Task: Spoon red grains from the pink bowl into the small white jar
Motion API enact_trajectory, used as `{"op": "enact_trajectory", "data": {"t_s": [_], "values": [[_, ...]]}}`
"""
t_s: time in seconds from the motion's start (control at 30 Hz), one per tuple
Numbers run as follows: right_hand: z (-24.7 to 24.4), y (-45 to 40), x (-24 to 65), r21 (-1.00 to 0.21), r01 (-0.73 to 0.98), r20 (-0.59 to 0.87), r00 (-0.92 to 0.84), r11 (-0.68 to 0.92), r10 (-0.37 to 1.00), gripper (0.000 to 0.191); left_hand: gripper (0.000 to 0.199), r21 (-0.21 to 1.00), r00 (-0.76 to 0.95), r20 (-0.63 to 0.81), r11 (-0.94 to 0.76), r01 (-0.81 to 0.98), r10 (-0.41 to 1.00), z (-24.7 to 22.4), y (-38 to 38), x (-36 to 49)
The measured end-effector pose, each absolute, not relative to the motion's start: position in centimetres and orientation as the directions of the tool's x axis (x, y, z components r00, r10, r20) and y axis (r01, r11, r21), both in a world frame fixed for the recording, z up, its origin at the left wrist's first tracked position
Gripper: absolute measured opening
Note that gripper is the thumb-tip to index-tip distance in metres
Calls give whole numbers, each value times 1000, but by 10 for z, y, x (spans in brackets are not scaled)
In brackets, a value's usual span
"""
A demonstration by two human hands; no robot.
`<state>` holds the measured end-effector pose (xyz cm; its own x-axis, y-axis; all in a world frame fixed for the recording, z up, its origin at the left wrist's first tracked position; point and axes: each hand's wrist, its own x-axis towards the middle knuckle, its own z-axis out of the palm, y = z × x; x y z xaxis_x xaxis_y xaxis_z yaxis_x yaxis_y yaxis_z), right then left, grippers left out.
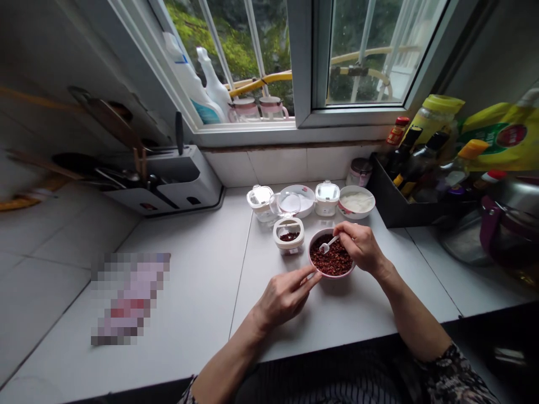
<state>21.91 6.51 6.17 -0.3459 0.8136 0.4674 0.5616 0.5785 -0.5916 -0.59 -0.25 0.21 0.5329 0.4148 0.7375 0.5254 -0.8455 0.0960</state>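
The pink-rimmed bowl (pixel 337 275), filled with dark red flakes (pixel 330 264), sits just left of the right grip (pixel 357 246) and just beyond the left grip (pixel 288 294). Beyond the left grip stands the small clear jar (pixel 288 251), its cream rim open and a lower heap of similar flakes inside. Farther out from both grips are a shallow bowl (pixel 308 213) of white contents, partly behind a clear lid (pixel 283 204), and a flowered bowl (pixel 352 215) of white grains. Two white-lidded jars, the left jar (pixel 261 209) and the right jar (pixel 327 209), stand in that back row.

All of these rest on a white table (pixel 202 280). A window (pixel 303 62) rises beyond it; a black box (pixel 398 213) of bottles is to the right of the right grip, and a grey utensil rack (pixel 185 193) far to the left of the left grip.

The right grip is clamped on the white spoon (pixel 325 248), whose scoop points left over the flakes. The left grip's fingers touch the bowl's near-left side; whether they close on it, I cannot tell.
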Motion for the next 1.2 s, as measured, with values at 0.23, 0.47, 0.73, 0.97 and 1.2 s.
{"op": "enact_trajectory", "data": {"t_s": [0.23,0.47,0.73,0.97,1.2], "values": [[57,67,218,-799,422,350,-253,428,902,18,35,92,533,738,-844,528,413,2,-2,-6],[57,67,218,-836,394,313,-230,383,921,17,36,88,532,740,-844,529,411,1,-2,-6],[57,67,217,-780,470,331,-251,413,910,19,38,95,535,734,-844,528,418,0,-3,-7],[58,67,217,-784,474,320,-246,402,915,19,38,106,539,726,-845,524,426,0,-3,-7],[55,68,218,-845,424,270,-190,327,944,17,38,99,537,732,-845,525,419,2,-3,-7]]}}
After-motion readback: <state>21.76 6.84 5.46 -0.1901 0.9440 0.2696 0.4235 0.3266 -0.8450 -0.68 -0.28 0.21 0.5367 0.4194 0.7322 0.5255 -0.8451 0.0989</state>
